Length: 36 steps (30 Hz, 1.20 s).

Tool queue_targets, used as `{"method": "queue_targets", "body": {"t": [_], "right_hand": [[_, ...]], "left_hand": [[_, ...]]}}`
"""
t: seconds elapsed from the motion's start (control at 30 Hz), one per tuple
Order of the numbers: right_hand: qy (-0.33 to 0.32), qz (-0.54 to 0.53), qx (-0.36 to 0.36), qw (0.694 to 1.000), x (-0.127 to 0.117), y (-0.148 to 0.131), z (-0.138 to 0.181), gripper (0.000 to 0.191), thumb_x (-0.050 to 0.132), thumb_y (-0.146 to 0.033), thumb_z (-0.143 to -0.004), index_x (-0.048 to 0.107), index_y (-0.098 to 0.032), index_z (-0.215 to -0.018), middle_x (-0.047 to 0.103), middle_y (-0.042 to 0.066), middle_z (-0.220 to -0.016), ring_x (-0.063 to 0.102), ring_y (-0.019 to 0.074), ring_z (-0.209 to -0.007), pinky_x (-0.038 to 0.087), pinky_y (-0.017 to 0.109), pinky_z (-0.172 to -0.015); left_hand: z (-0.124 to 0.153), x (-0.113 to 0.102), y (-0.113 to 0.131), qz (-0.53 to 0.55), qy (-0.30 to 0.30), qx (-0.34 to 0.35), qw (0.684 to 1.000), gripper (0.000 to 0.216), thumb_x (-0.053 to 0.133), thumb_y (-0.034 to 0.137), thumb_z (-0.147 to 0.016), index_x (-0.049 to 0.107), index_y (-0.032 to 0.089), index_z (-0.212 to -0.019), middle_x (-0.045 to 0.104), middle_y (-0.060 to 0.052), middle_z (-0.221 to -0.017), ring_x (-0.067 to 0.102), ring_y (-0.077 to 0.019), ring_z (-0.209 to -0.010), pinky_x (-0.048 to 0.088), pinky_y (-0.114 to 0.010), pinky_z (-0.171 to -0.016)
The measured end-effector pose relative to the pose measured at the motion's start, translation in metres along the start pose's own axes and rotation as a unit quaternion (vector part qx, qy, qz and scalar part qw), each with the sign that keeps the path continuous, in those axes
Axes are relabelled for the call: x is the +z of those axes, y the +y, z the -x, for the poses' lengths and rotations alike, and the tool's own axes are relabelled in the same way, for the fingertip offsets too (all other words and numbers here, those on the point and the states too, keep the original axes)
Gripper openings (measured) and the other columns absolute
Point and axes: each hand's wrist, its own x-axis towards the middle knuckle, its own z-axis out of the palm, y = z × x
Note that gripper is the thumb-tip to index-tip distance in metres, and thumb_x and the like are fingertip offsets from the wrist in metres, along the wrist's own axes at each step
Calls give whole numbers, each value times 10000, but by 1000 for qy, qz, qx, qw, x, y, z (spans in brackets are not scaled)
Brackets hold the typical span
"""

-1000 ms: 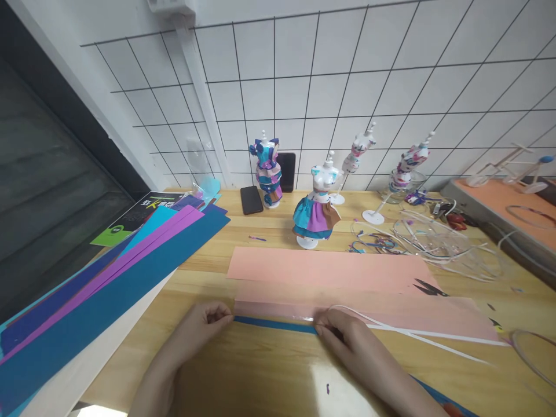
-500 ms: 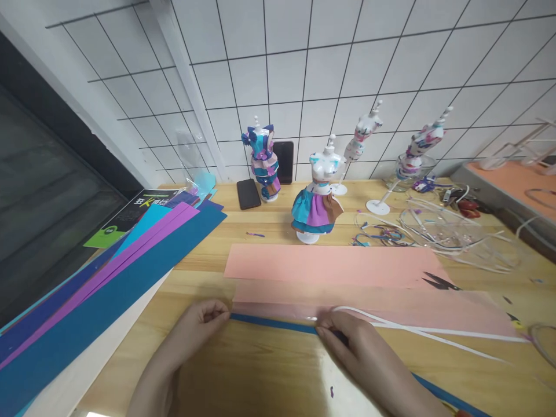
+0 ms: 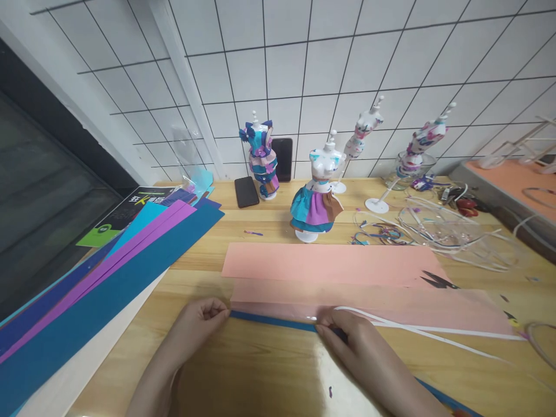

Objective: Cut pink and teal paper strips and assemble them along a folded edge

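Observation:
A narrow blue strip (image 3: pixel 273 321) stretches along the near edge of a peach sheet under a translucent film (image 3: pixel 295 310). My left hand (image 3: pixel 204 318) pinches the strip's left end. Farther along it, the fingers of my right hand (image 3: pixel 347 330) are closed on the same strip, beside the sheet's edge. More of the blue strip shows under my right forearm at the bottom right. A thin white strip (image 3: pixel 412 326) curves out from behind my right hand toward the right. Black-bladed scissors (image 3: pixel 438 280) lie partly beneath the film, their handles near the right end.
Another peach sheet (image 3: pixel 330 260) lies behind. Small dress-form mannequins, one in a multicoloured skirt (image 3: pixel 316 208), stand toward the tiled wall. Stacked coloured sheets (image 3: pixel 143 263) fill the left side. A phone (image 3: pixel 247 192) lies at the back. Tangled clear tubing (image 3: pixel 452 231) sits at the right.
The view has shifted very slightly. Both hands keep their hold on the blue strip in the same places.

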Motion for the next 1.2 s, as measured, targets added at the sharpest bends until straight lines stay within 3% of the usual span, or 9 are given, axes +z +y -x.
{"method": "queue_targets", "body": {"t": [1.2], "right_hand": [[33,-7,53,998,0,0,-7,184,433,-257,-846,565,-197,-734,600,10,-688,563,167,-660,394,265,-621]], "left_hand": [[-1,-1,3,-13,-7,-11,1000,251,533,395,-720,521,160,-632,440,25,-610,375,-123,-589,251,-233,-544]]}}
